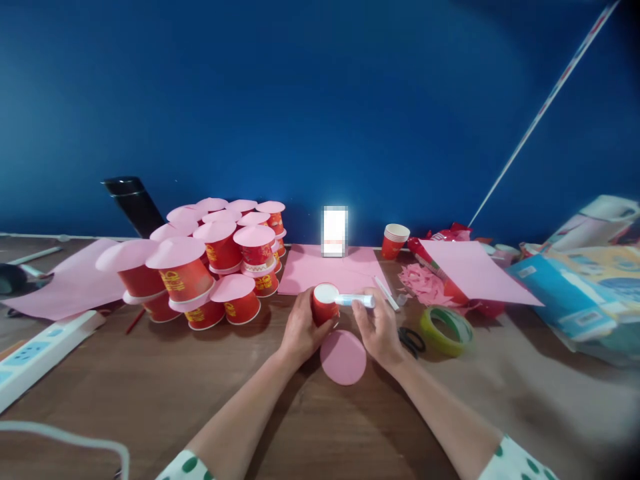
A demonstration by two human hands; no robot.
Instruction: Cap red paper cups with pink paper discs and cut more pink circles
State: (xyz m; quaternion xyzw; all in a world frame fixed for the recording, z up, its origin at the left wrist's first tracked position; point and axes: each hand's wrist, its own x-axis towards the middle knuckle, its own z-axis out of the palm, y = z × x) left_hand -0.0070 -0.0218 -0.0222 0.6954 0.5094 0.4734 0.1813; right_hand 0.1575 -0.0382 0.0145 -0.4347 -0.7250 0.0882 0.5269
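My left hand (301, 330) is wrapped round a small red paper cup (325, 305) standing on the wooden table (150, 387). My right hand (379, 329) is closed on a white glue stick (356, 301) whose tip lies across the cup's white rim. A pink paper disc (343, 357) lies flat on the table just in front of the cup, between my wrists.
A pile of red cups capped with pink discs (210, 267) stands at the left. Pink sheets (325, 269), pink scraps (423, 280), a stack of cups (395, 241), black scissors (413, 340), a green tape roll (447, 330), a power strip (40, 353) and packages (580, 293) surround me.
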